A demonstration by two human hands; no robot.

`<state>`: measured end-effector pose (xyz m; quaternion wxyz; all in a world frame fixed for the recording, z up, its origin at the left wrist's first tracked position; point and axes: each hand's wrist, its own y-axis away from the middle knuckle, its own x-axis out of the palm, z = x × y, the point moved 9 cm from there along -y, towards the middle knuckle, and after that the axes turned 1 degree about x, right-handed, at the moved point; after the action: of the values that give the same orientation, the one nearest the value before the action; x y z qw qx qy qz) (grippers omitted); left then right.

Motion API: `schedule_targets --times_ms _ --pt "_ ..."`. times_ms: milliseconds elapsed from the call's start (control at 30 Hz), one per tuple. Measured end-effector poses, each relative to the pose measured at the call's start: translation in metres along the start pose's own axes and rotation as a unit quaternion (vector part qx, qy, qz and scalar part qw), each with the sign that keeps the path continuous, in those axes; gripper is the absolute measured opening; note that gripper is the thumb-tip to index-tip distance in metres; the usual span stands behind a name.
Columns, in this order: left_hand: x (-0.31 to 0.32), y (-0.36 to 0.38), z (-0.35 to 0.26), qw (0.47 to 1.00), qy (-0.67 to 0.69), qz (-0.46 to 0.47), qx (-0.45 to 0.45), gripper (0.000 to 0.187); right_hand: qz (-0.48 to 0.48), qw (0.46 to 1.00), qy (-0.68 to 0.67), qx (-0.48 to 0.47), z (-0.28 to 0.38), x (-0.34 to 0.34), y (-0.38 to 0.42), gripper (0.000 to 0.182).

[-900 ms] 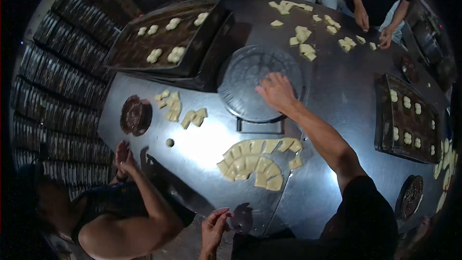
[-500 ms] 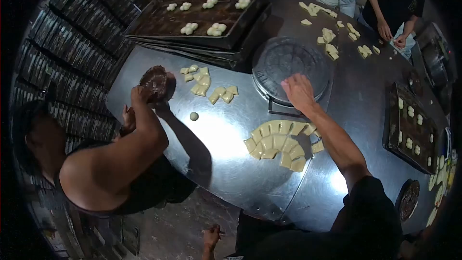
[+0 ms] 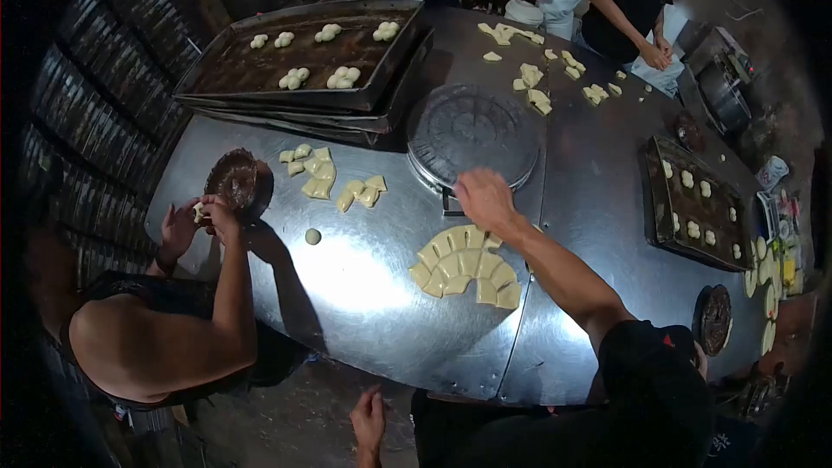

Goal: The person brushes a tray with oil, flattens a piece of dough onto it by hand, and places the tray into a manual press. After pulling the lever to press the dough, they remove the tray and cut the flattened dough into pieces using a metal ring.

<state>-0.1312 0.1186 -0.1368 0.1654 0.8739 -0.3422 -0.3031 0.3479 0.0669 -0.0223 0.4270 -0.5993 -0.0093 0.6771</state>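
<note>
My right hand is at the near edge of a dark round metal plate with a pale metal rim, above its small bracket. Its fingers stretch forward and hold nothing visible. Just below my right forearm and wrist, a fan of cut yellow dough pieces lies on the steel table; its right end is partly hidden by the arm. My left hand hangs low, off the table's front edge, fingers loosely bent and apart from the thumb, with nothing visible in it.
On the left a person's hands pinch a whitish piece beside a brown-coated bowl. Stacked trays carry dough clusters, as does another tray at right. Dough scraps lie behind the plate. Another person stands at the back.
The view has shifted, so the table sits further left. My right hand has drawn back from over the plate to its near edge. The left person's hands have come together beside the bowl.
</note>
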Motion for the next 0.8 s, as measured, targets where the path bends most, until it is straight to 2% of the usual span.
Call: schedule_targets --times_ms 67,100,167,200,267,333,400,433,500,533,600,633,700,733,800 --pt "0.013 -0.013 -0.088 0.978 0.013 -0.02 0.209 0.025 0.186 0.981 0.047 -0.009 0.0 0.036 0.023 0.02" --pt "0.022 -0.025 -0.108 0.978 0.005 -0.003 0.208 0.025 0.183 0.982 0.048 -0.013 0.0 0.036 0.026 0.02" --pt "0.043 -0.047 -0.156 0.97 0.009 0.008 0.244 0.025 0.243 0.97 0.012 0.007 -0.006 0.048 0.035 0.019" --pt "0.057 -0.058 -0.183 0.959 0.018 0.005 0.282 0.025 0.242 0.97 0.012 0.007 -0.011 0.058 0.04 0.019" --pt "0.089 -0.096 -0.199 0.977 0.133 0.046 0.16 0.028 0.225 0.974 -0.002 -0.03 -0.021 0.073 0.048 0.019" --pt "0.116 -0.13 -0.227 0.949 0.215 0.027 0.229 0.034 0.2 0.979 -0.033 -0.022 -0.021 0.06 0.041 0.018" --pt "0.151 -0.171 -0.234 0.901 0.392 0.073 0.173 0.035 0.177 0.982 -0.063 -0.018 -0.016 0.039 0.035 0.017" --pt "0.165 -0.186 -0.242 0.9 0.393 0.076 0.173 0.035 0.161 0.983 -0.083 -0.015 -0.012 0.026 0.029 0.016" --pt "0.191 -0.217 -0.234 0.811 0.579 0.066 0.052 0.031 0.153 0.981 -0.12 -0.009 -0.009 0.014 0.021 0.015" --pt "0.204 -0.233 -0.233 0.81 0.581 0.064 0.055 0.031 0.152 0.981 -0.119 -0.013 -0.009 0.011 0.018 0.015" --pt "0.24 -0.26 -0.242 0.746 0.65 0.139 0.048 0.027 0.159 0.98 -0.118 0.006 -0.011 0.005 0.012 0.015" --pt "0.248 -0.265 -0.25 0.744 0.652 0.136 0.049 0.027 0.169 0.98 -0.108 0.013 -0.013 0.005 0.012 0.016" --pt "0.278 -0.269 -0.269 0.668 0.715 0.205 0.02 0.025 0.173 0.978 -0.118 0.008 -0.013 0.001 0.013 0.015" --pt "0.288 -0.28 -0.264 0.663 0.72 0.201 0.024 0.025 0.172 0.977 -0.127 0.004 -0.014 0.001 0.011 0.015" --pt "0.314 -0.279 -0.272 0.622 0.717 0.314 -0.011 0.025 0.173 0.976 -0.129 -0.007 -0.013 0.0 0.013 0.015"
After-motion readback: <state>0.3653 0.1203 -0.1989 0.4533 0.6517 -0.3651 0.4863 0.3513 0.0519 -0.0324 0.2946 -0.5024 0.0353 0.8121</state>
